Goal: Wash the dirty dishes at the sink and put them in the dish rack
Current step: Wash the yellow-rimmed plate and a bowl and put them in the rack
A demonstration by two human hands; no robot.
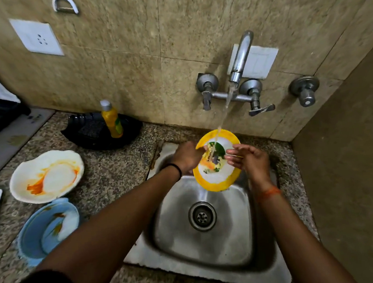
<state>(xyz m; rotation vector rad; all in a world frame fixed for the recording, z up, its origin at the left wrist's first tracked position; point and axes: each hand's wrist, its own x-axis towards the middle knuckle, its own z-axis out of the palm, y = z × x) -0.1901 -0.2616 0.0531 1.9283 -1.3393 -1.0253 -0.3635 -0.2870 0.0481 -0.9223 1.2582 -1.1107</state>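
A yellow-rimmed white plate [217, 181] smeared with green and orange food is tilted over the steel sink [238, 237], under the stream running from the tap [240, 55]. My left hand [187, 157] grips the plate's left edge. My right hand [247, 160] is at its right side, fingers straight and touching the plate's face. On the counter to the left lie a white wavy-edged plate [39, 165] with orange sauce and a blue plate [33, 240] with orange stains.
A yellow dish-soap bottle [111, 120] stands on a black tray [88, 137] by the wall. Tap handles [258, 105] and a separate valve [305, 91] stick out of the tiled wall. The granite counter [108, 175] surrounds the sink; a side wall closes the right.
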